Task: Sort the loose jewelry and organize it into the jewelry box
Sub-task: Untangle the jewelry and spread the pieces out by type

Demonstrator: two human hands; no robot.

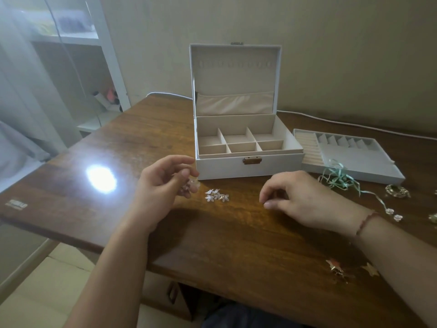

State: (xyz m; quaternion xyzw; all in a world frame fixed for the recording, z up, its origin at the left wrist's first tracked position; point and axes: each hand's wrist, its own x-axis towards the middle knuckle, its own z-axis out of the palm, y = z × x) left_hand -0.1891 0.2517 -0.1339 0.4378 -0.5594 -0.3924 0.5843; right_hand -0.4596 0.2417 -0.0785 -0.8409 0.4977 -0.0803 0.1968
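Head view: jewelry box (248, 147) compartments bare; left hand (163, 183) pinches flower earrings (189, 187), right hand (305, 200) curled empty

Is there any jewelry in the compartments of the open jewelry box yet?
No, the compartments of the jewelry box all show bare lining, and the flower pieces lie on the table in front of it.

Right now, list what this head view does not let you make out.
- Left hand: its fingers cover part of the pale flower piece; its full shape is hidden.
- Right hand: curled fingers hide whether it holds anything.
- Gold piece: cut off by the right edge.
- Star pieces: too blurred to identify.
- Removed tray: ribbon covers its front edge.
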